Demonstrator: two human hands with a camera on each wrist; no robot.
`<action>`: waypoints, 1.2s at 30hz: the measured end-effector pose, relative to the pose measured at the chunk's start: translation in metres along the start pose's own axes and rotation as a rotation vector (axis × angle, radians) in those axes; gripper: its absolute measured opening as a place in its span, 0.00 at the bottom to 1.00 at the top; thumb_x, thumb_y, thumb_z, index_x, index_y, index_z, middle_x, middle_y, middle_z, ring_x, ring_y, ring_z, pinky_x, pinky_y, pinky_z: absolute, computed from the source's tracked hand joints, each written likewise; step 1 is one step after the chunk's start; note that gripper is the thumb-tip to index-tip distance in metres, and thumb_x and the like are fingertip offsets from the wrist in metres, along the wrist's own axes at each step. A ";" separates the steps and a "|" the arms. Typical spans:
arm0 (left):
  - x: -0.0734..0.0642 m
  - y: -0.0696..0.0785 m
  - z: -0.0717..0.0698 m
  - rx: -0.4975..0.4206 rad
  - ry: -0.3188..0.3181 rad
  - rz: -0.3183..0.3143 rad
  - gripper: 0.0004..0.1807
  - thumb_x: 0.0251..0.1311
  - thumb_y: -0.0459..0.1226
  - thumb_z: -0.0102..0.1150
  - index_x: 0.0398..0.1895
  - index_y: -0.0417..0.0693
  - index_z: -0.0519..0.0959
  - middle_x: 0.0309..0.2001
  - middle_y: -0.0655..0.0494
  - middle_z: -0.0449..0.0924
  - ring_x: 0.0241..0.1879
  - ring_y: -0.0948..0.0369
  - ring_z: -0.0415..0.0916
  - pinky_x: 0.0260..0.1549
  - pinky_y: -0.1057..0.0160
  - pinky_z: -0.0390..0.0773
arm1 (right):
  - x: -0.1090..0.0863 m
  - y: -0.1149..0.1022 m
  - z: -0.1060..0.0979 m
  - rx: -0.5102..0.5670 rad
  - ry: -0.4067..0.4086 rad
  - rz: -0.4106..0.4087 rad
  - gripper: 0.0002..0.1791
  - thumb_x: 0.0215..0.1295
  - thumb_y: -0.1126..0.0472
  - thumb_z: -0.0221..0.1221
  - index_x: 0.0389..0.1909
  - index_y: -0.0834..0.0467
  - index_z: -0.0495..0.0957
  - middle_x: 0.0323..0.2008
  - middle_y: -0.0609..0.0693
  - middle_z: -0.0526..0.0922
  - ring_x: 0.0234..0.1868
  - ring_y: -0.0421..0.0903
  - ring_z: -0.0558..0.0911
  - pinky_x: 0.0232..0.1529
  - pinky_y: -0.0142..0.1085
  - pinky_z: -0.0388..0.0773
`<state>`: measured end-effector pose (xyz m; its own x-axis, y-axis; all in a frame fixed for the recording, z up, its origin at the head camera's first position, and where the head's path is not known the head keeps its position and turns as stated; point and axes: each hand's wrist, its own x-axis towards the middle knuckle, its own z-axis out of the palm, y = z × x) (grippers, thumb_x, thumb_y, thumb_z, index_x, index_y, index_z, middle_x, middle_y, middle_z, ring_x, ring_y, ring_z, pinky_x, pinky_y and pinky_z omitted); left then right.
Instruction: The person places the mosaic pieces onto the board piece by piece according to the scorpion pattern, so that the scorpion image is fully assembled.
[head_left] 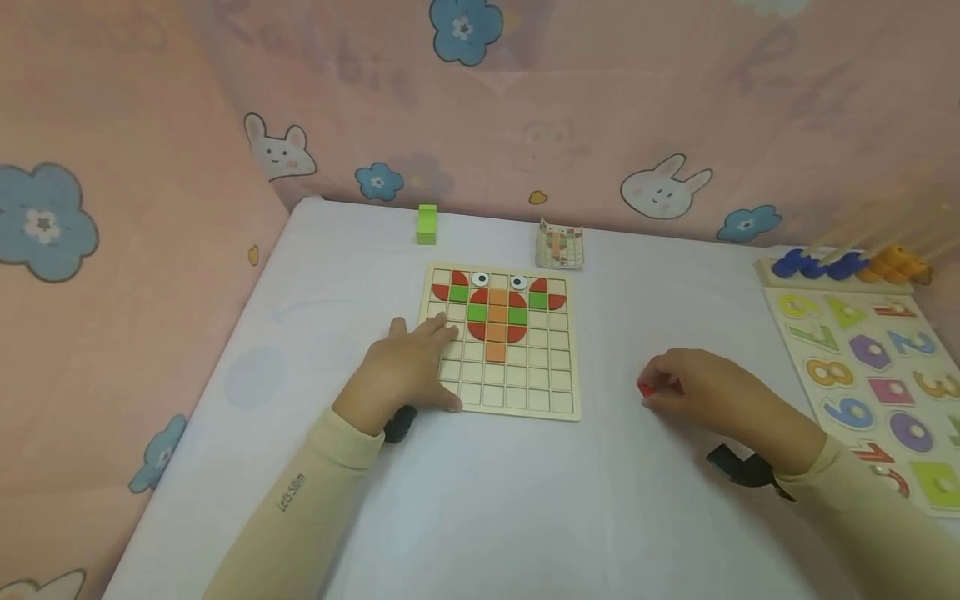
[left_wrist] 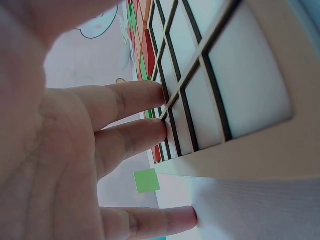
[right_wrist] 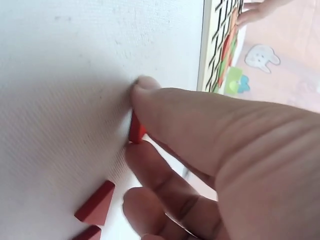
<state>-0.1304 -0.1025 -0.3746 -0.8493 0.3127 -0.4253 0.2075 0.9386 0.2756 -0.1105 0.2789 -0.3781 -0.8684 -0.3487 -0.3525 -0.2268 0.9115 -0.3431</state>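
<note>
A wooden grid board lies on the white table. Red, green and orange pieces and two eye discs form a pattern in its upper part. My left hand rests across the board's left edge with fingers spread. In the left wrist view two fingertips touch the grid, and another finger reaches the table beside it. To the right of the board, my right hand pinches a small red piece between thumb and finger, close to the tabletop. Two more red pieces lie near that hand in the right wrist view.
Behind the board stand a small creased pattern card and a light green block. A number puzzle board with blue and orange beads at its back occupies the right side. Pink printed cloth hangs behind the table.
</note>
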 end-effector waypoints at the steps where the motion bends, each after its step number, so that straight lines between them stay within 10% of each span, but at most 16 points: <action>1: 0.000 0.000 0.000 0.000 0.000 0.000 0.58 0.47 0.56 0.84 0.82 0.54 0.65 0.85 0.55 0.52 0.70 0.37 0.58 0.51 0.43 0.78 | 0.001 -0.001 0.001 -0.005 0.006 0.000 0.12 0.62 0.60 0.75 0.44 0.57 0.87 0.36 0.44 0.85 0.37 0.46 0.80 0.43 0.48 0.82; 22: 0.002 -0.003 0.002 0.005 0.010 -0.004 0.59 0.46 0.56 0.85 0.82 0.55 0.66 0.84 0.55 0.53 0.56 0.47 0.62 0.38 0.54 0.75 | 0.018 -0.040 0.000 -0.152 0.102 -0.200 0.08 0.64 0.63 0.74 0.44 0.55 0.90 0.41 0.46 0.89 0.46 0.50 0.82 0.49 0.50 0.82; 36: 0.002 -0.002 0.002 0.005 0.006 -0.005 0.59 0.45 0.56 0.86 0.82 0.55 0.66 0.85 0.55 0.53 0.55 0.48 0.62 0.37 0.56 0.74 | 0.069 -0.103 0.021 -0.221 0.175 -0.612 0.12 0.61 0.62 0.77 0.46 0.55 0.92 0.41 0.44 0.91 0.45 0.46 0.86 0.48 0.41 0.82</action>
<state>-0.1317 -0.1034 -0.3774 -0.8531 0.3074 -0.4216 0.2061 0.9408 0.2689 -0.1381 0.1564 -0.3850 -0.6088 -0.7933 0.0016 -0.7697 0.5902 -0.2432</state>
